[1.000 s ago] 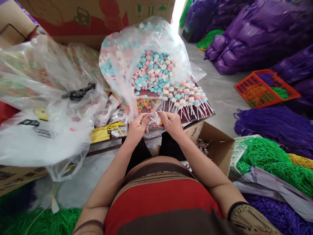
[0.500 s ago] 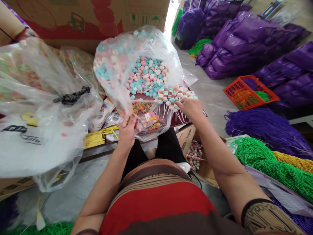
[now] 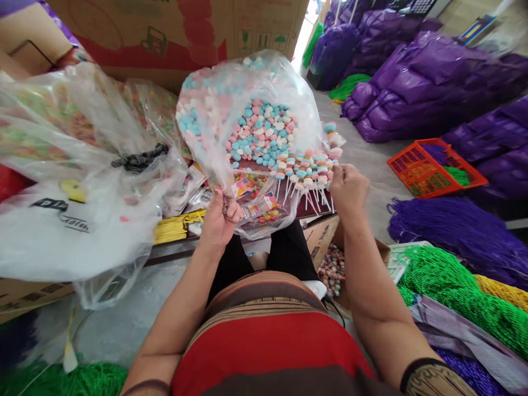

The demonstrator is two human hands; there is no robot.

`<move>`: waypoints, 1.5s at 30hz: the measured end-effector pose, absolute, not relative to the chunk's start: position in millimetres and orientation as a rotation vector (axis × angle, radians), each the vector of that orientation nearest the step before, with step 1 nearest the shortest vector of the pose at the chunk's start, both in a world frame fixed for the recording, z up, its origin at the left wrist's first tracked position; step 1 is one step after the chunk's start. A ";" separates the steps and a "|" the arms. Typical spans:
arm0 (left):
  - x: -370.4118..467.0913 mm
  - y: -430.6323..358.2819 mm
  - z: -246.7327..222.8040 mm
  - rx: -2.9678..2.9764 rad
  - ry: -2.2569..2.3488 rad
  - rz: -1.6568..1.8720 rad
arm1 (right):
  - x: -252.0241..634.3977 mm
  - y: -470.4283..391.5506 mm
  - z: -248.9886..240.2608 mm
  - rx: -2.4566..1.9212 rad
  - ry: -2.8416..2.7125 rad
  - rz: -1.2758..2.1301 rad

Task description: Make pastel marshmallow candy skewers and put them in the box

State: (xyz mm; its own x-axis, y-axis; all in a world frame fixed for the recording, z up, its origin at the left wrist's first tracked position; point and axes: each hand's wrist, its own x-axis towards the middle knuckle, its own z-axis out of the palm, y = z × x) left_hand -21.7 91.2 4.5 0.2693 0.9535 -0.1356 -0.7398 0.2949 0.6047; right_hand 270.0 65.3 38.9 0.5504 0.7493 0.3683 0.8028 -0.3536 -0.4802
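Observation:
My right hand [image 3: 350, 190] is closed around the stick of a candy skewer [image 3: 333, 142], which stands upright above the fist with blue, white and pink pieces on it. Left of that hand lies a pile of similar candy skewers [image 3: 307, 168], their white sticks pointing toward me. My left hand [image 3: 216, 223] is closed at the near edge of the table, on a clear printed packet [image 3: 258, 208]; its fingers partly hide the packet's end. Behind both hands is a large clear bag [image 3: 307, 104], open toward me, full of pink, blue and white candies [image 3: 262, 132].
Colourful ring candies [image 3: 270, 214] lie in clear plastic near the packet. Yellow twist ties [image 3: 171, 230] and bags of candy [image 3: 53, 126] sit to the left. A cardboard box [image 3: 325, 236] with candy skewers stands low by my right leg. An orange basket [image 3: 437, 170] is farther right.
My right hand has picked a candy skewer from the pile and moved it up and right. My left hand stays at the packet, its fingers turned slightly. The view has shifted a little.

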 end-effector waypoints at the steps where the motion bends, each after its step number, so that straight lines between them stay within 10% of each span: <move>1: -22.5 91.1 4.4 0.476 0.508 1.197 | 264.8 57.5 38.1 -2.018 -1.226 -0.045; 9: -27.7 89.9 3.2 0.503 0.486 1.126 | 219.0 -3.8 31.7 -1.360 -1.259 0.683; 45: -40.3 94.9 -16.5 0.638 0.592 0.921 | 237.9 0.4 39.5 -1.545 -1.551 0.372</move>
State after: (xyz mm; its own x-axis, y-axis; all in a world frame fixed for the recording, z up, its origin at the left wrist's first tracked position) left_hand -40.3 94.9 -16.5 0.4764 0.8586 -0.1894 -0.5285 0.4518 0.7187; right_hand 237.9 0.4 39.5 0.1717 0.9132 0.3696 0.6468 0.1785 -0.7415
